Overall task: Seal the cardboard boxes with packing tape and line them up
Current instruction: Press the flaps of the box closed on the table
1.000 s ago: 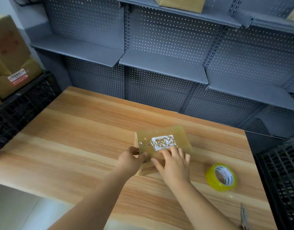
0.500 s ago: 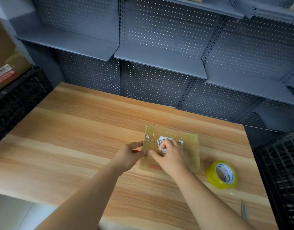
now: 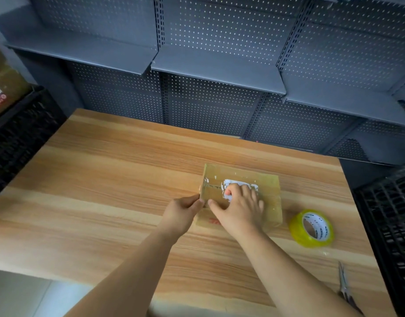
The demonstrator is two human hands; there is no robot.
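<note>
A small flat cardboard box (image 3: 266, 186) lies on the wooden table (image 3: 105, 191), right of centre. Its top is covered in glossy tape and bears a torn white label. My left hand (image 3: 182, 215) holds the box's left end, thumb against the edge. Over the top of the box lies my right hand (image 3: 241, 208), pressing down on the label area with its fingers while the thumb points left along the near edge. A roll of yellowish clear packing tape (image 3: 311, 228) stands on the table just right of the box.
Scissors (image 3: 344, 287) lie near the table's front right corner. Black plastic crates stand at the left (image 3: 20, 133) and right (image 3: 389, 225) of the table. Larger cardboard boxes (image 3: 2, 88) sit on the left crate. Grey pegboard shelves (image 3: 217, 76) rise behind.
The box, tipped up a second ago, now lies flat on the table. My right hand has slid across its top toward the label. The view has tilted downward.
</note>
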